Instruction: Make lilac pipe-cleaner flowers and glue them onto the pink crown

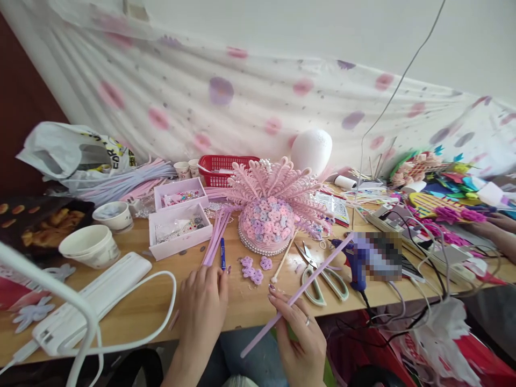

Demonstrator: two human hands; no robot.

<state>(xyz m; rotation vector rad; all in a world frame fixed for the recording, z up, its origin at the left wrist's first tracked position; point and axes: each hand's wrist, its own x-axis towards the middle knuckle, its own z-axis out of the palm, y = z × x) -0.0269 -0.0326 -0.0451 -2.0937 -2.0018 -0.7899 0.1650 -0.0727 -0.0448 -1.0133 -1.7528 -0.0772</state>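
Observation:
My right hand [300, 341] is closed on a single lilac pipe cleaner [296, 295], which slants across from lower left to upper right. At the table's front edge my left hand [203, 301] rests palm down, its fingertips over the near ends of a lilac pipe cleaner bundle [215, 236] and its thumb apart beside a blue pen [223, 253]. Small lilac looped flowers [252, 271] lie between the hands. Behind them stands a dome-shaped headpiece [268, 223] covered in pastel flowers, edged with pearls and topped by pink feather-like plumes [270, 185].
Scissors [322, 277] and a blue glue gun [357, 266] with cords lie right. Left are bead boxes [181, 236], paper cups [91, 247] and a white power strip [94, 301] with its cable. A foam head [312, 150] stands behind; another person's hand [494, 231] is far right.

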